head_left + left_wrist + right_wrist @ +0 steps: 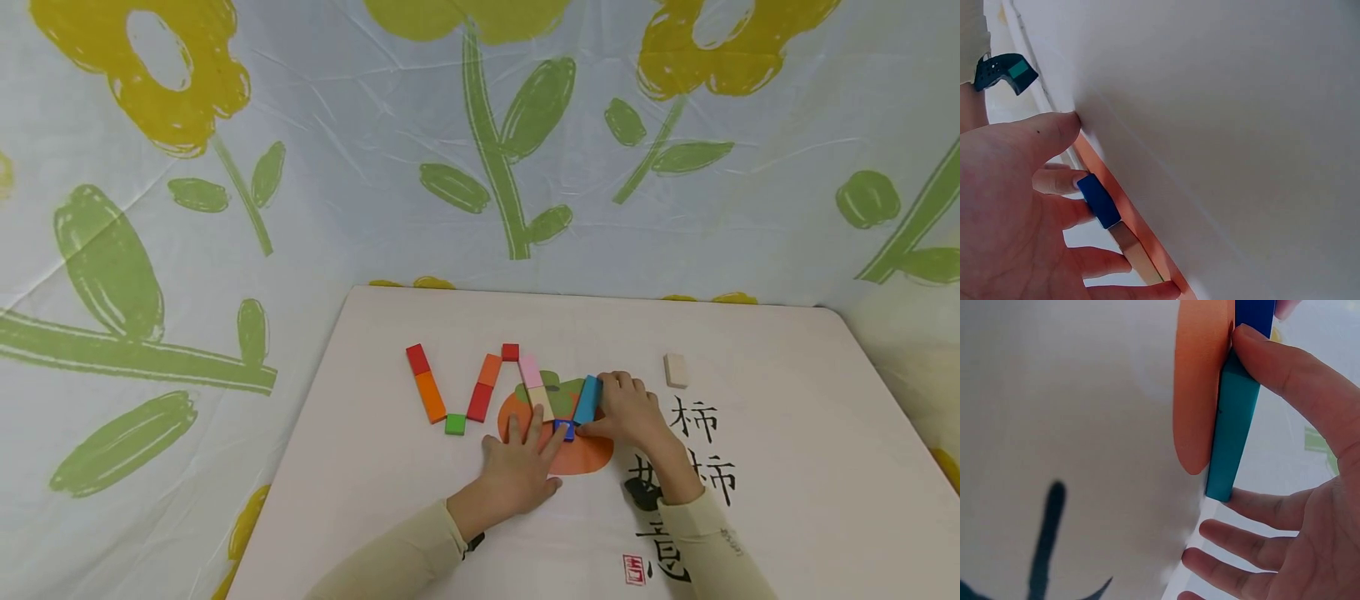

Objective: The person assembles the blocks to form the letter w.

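Note:
Coloured blocks form a zigzag row. My right hand [632, 410] holds a light blue block [588, 400] at the row's right end. In the right wrist view, the thumb is at one end of this block [1232, 428] and the index finger at the other. A dark blue block [564, 430] adjoins its near end. My left hand [517, 472] lies spread, its fingertips at the dark blue block and the cream block [542, 404]. In the left wrist view, straight fingers touch the dark blue block [1099, 201]. Above the cream block lies a pink block [529, 371].
Leftward, the row continues with a small red cube [510, 352], orange and red blocks [481, 402], a green cube [455, 424] and another orange block [431, 397]. A lone pale block [676, 371] stands at the right. The table [360, 467] bears a printed persimmon and black characters.

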A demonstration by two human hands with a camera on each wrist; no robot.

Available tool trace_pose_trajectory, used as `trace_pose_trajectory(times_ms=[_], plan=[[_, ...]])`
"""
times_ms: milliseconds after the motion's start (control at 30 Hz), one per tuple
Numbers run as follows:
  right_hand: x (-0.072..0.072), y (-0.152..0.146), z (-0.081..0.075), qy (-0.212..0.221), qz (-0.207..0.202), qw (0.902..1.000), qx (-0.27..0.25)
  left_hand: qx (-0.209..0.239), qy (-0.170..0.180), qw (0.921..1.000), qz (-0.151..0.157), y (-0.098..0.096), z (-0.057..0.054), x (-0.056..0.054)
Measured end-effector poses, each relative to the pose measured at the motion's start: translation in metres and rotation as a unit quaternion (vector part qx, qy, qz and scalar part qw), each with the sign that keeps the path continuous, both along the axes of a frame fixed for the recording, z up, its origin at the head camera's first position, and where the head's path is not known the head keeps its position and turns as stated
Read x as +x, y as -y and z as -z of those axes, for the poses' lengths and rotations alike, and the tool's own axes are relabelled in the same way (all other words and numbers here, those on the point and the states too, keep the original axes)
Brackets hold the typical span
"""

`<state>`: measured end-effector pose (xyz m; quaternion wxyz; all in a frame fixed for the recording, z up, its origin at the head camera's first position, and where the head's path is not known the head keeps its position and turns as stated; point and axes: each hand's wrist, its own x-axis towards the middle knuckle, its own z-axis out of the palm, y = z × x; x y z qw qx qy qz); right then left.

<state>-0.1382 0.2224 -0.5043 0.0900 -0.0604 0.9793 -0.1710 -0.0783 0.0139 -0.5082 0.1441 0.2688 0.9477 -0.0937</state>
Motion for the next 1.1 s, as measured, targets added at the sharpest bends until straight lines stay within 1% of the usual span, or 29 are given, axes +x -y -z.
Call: trace_pose_trajectory(times_ms=[433,967,1100], plan=[[0.0021,-0.0004,0.0018,-0.010,-0.001,1.0000,-0.001,0.002,0.001,1.0000,0.002,0.0008,-0.0043,0.0010],[0.0036,0.0005,0.0010,-0.002,0.004,1.0000,-0.003,-0.006,-0.007,0.9999,0.007,0.0009,-0.0036,0.0018],[0.0052,-0.0008,0.0009,-0.003,0.002,0.9999,-0.014,-0.005,-0.007,0.9999,0.007,0.0010,-0.0031,0.0017]])
